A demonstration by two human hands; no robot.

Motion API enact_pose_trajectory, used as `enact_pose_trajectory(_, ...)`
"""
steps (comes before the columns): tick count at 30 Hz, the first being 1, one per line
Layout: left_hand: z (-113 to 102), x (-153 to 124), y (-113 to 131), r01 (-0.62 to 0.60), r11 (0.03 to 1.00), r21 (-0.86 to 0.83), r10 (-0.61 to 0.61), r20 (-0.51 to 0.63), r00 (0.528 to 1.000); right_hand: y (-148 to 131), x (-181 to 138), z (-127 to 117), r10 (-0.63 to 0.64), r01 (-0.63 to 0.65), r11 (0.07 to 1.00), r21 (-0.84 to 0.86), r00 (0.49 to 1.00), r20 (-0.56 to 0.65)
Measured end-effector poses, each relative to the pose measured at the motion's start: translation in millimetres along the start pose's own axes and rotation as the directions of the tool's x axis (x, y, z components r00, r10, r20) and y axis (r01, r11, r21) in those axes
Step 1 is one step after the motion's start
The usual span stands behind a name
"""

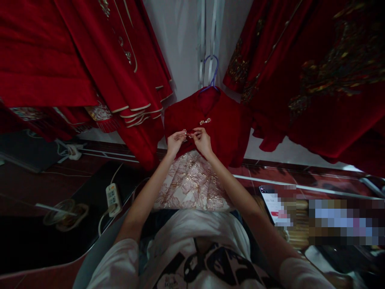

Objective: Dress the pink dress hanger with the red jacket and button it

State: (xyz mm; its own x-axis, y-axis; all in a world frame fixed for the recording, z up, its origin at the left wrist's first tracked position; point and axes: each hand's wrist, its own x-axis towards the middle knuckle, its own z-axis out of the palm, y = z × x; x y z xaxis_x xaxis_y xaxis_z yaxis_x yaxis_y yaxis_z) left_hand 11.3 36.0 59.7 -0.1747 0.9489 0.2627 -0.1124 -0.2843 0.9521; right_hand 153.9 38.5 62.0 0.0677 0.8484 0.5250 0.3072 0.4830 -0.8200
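A red jacket (231,124) hangs from a purple hanger (215,72) in front of me. My left hand (176,142) is closed in a pinch at the left end of a small beaded frog fastener (189,135) on the jacket's front. At the fastener's other end, my right hand (203,142) pinches with thumb and forefinger. Fingertips cover part of it, so whether its two halves are joined cannot be told. A similar beaded fastener (205,121) lies just above on the chest. Below the hands, pale floral brocade (192,180) with gold threads covers my lap.
Red garments (144,80) hang at left, and sequined red ones (331,100) at right. A power strip (113,198) and a plastic cup (64,212) sit on a dark surface at left. A phone (273,208) lies by my right arm.
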Motion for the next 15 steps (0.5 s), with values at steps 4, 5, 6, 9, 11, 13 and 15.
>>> enact_pose_trajectory(4,2,-1,1,-0.019,0.999,0.03,0.018,0.018,1.0,2,1,6,-0.033,0.033,0.999,0.002,0.999,0.016)
enact_pose_trajectory(5,2,0,1,-0.032,0.999,0.044,0.031,0.019,0.999,3,1,8,-0.05,0.05,0.999,-0.003,0.999,0.013)
enact_pose_trajectory(6,2,0,1,-0.05,0.997,0.062,0.049,0.019,0.999,3,1,10,-0.065,0.065,0.998,-0.007,0.998,0.006)
enact_pose_trajectory(9,1,3,1,-0.101,0.987,0.128,0.098,0.03,0.995,3,2,14,-0.095,0.095,0.995,-0.009,0.995,0.0)
enact_pose_trajectory(11,-2,5,1,-0.119,0.98,0.162,0.11,0.062,0.992,3,1,14,-0.093,0.093,0.996,-0.002,0.995,0.024)
enact_pose_trajectory(13,-4,6,2,-0.126,0.975,0.18,0.109,0.102,0.989,4,1,12,-0.093,0.093,0.996,-0.001,0.994,0.051)
enact_pose_trajectory(15,-6,6,1,-0.133,0.972,0.192,0.112,0.118,0.987,5,0,11,-0.097,0.097,0.995,-0.005,0.993,0.063)
